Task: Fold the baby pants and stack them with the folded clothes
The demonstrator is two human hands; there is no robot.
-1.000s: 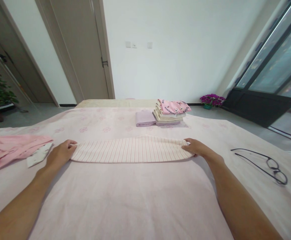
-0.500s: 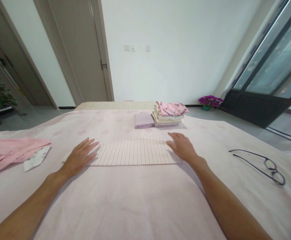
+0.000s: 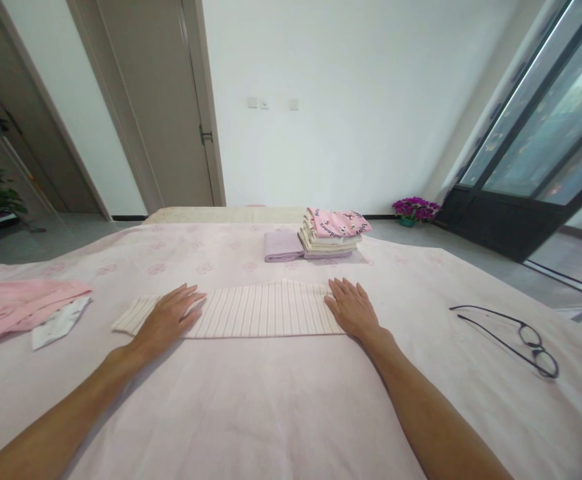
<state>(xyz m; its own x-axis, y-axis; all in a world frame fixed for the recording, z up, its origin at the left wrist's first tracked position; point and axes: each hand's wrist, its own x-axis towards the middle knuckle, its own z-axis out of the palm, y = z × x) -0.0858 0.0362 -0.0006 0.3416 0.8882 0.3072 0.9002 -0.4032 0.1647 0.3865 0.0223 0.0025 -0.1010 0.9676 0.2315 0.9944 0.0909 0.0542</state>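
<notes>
A folded cloth with thin pink and white stripes (image 3: 255, 311) lies as a long band across the pink bedsheet (image 3: 271, 400). My left hand (image 3: 168, 318) lies flat on its left part with fingers stretched out, and a short end of cloth shows beyond it to the left. My right hand (image 3: 349, 307) rests flat on the right end, fingers together and extended. Neither hand holds anything.
A stack of folded clothes (image 3: 331, 233) and a folded lilac cloth (image 3: 282, 245) sit at the far side of the bed. Loose pink clothing (image 3: 13, 309) and a white piece (image 3: 58, 323) lie at the left. Black eyeglasses (image 3: 515, 331) lie at the right. Beyond are a door, a potted plant and a flower pot.
Both hands let go of the cloth's ends and moved inward to lie flat on it. The cloth now lies flatter on the bed.
</notes>
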